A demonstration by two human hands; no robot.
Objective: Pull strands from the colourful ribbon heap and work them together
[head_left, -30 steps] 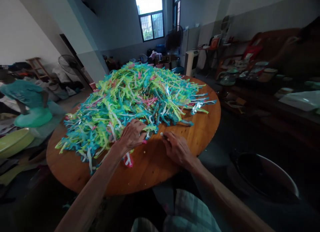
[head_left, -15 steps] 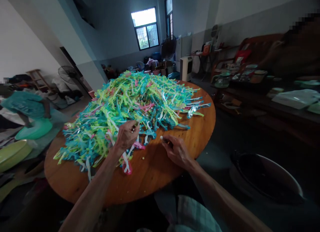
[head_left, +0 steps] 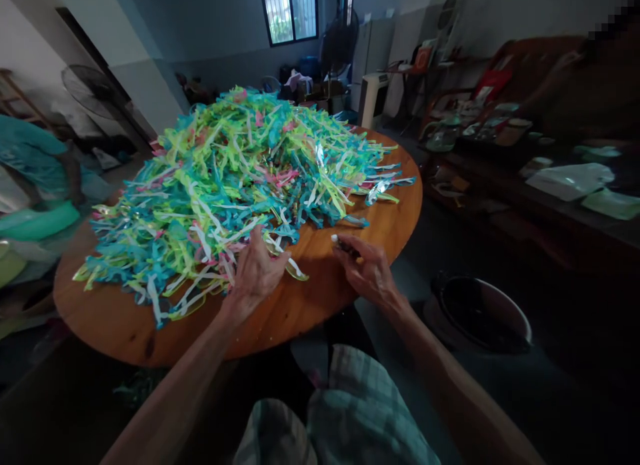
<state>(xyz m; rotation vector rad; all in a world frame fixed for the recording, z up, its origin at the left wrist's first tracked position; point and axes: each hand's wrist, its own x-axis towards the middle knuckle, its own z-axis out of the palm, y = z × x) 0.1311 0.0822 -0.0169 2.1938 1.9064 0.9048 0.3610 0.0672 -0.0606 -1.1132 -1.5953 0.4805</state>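
Observation:
A heap of glossy plastic strips, in blue, yellow-green, pink and white, covers much of the round wooden table. My left hand is at the heap's near edge, thumb and forefinger apart, with nothing plainly gripped. Just beyond its thumb lies a yellow-green piece with a white strip. To the right, above the bare wood, my right hand is closed around a small dark object with a white tip. The fingers hide most of that object, so its kind is unclear.
A dark tub with a pale rim stands on the floor at right. Beyond it is a low table holding jars and a plastic bag. Another person in a teal shirt bends over a green basin at left.
The view has tilted down and shifted. My left hand has opened and reached to the heap's edge; the pink piece near it no longer shows there. My right hand still pinches the white-tipped object.

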